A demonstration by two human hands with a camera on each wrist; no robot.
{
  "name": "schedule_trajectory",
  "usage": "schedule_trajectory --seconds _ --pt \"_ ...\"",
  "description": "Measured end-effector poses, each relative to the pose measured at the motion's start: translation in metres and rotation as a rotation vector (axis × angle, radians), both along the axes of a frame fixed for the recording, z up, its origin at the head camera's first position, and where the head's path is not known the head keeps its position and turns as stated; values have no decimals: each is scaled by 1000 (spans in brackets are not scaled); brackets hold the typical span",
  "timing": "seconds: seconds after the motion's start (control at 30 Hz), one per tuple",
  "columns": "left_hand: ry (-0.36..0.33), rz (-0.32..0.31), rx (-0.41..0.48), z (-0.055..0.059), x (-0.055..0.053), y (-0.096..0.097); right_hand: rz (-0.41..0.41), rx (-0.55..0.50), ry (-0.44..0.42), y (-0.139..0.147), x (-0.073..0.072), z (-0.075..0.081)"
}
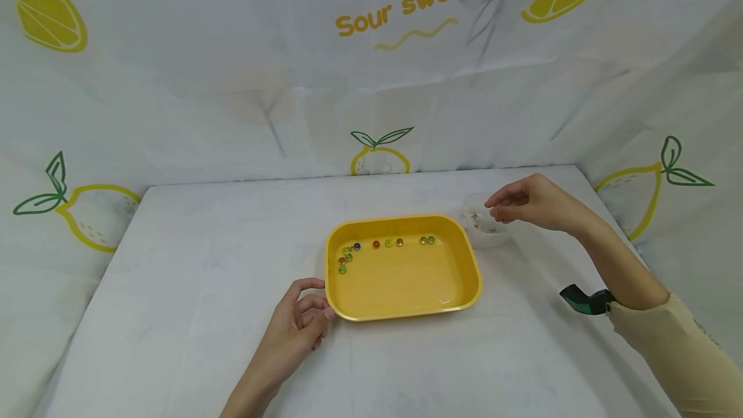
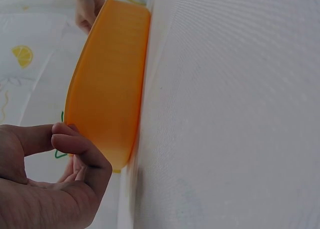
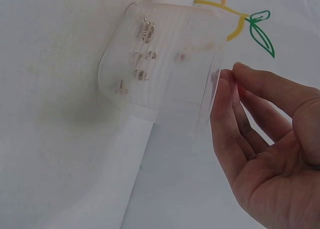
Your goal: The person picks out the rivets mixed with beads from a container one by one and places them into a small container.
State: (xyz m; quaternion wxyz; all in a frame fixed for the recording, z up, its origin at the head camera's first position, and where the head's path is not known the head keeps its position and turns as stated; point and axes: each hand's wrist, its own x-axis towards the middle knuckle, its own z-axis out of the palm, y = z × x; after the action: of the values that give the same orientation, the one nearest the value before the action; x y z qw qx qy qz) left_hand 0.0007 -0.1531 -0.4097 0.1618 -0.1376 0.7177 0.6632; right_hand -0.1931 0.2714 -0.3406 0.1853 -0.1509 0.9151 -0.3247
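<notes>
A yellow tray (image 1: pixel 400 286) holds several small glass marbles (image 1: pixel 388 243), mostly along its far side and left end. My left hand (image 1: pixel 304 321) is at the tray's left end, its bent fingers and thumb holding the rim. Right of the tray stands a clear plastic container (image 1: pixel 487 237), with several small gold-coloured metal pieces (image 3: pixel 146 31) in it. My right hand (image 1: pixel 531 202) is over the container, thumb and fingertips close together at its upper edge (image 3: pixel 216 99). Whether anything small is between those fingertips is hidden.
White cloth covers the table (image 1: pixel 203 263), and a lemon-printed curtain (image 1: pixel 232 82) hangs behind and at both sides. A black and green strap end (image 1: pixel 583 300) sticks out from my right wrist, by the beige sleeve (image 1: pixel 667 347).
</notes>
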Motion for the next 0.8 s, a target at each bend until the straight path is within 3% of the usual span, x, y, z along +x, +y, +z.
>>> schedule_trajectory --seconds 0.8 --pt "-1 -3 -3 -2 0 0 26 -31 34 -13 5 10"
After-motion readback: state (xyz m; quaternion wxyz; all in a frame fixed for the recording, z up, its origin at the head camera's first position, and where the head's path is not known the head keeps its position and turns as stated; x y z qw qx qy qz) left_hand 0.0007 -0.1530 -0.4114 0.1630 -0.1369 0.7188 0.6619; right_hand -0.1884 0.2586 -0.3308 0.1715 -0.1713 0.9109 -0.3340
